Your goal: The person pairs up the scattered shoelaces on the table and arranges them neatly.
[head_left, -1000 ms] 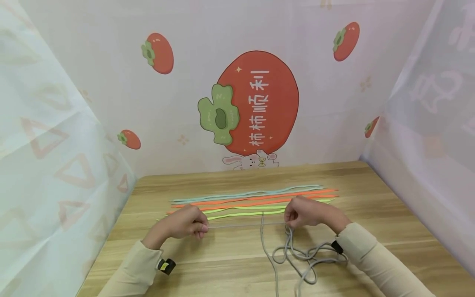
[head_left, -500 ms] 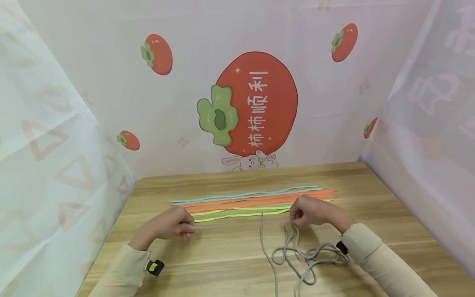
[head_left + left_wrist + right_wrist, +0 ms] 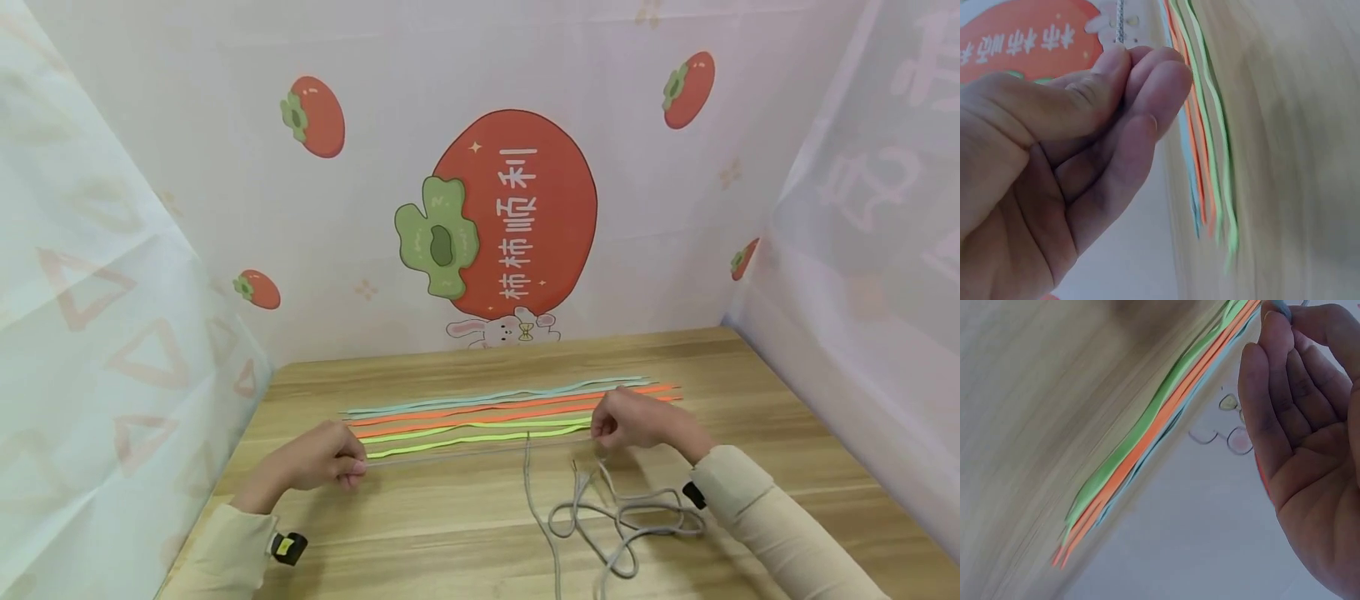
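A thin grey cord point(image 3: 465, 453) is stretched nearly straight between my two hands, just in front of the coloured laces. My left hand point(image 3: 321, 457) pinches its left end between thumb and forefinger; the left wrist view shows the cord point(image 3: 1120, 22) leaving the fingertips. On the other side my right hand point(image 3: 633, 418) pinches the cord as well, and the slack part trails down from it into a loose grey tangle point(image 3: 626, 521). Yellow-green laces point(image 3: 480, 437), orange laces point(image 3: 480, 408) and light blue laces point(image 3: 450, 400) lie side by side behind the stretched cord.
Another grey length point(image 3: 534, 500) runs from the laces toward the table's front edge. The wooden table point(image 3: 420, 542) is enclosed by a white printed sheet point(image 3: 360, 208) at the back and sheets at both sides. Each wrist wears a small black camera point(image 3: 288, 547).
My left hand has moved left, drawing out a longer stretch of cord. My right hand has shifted slightly right, and the grey tangle below it has loosened a little.
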Available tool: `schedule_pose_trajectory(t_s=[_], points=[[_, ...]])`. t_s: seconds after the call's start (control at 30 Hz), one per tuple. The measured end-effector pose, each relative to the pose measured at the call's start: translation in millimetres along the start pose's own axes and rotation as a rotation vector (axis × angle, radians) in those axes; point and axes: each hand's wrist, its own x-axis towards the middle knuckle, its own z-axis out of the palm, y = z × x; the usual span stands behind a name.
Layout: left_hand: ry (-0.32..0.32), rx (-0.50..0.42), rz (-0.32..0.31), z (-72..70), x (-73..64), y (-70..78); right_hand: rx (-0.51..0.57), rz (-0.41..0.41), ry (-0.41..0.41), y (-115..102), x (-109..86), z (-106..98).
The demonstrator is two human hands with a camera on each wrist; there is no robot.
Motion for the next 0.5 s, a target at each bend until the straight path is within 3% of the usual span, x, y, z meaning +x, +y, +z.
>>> schedule_pose_trajectory(t_s=[0.3, 0.5], points=[[-0.019, -0.055, -0.055, -8.4, -19.1, -4.1, 0.045, 0.015, 0.019, 10.9, -9.5, -8.9], [-0.008, 0.004, -0.04, -14.7, -29.4, -5.7, 0.004, 0.028, 0.024, 11.7, -13.6, -12.8]])
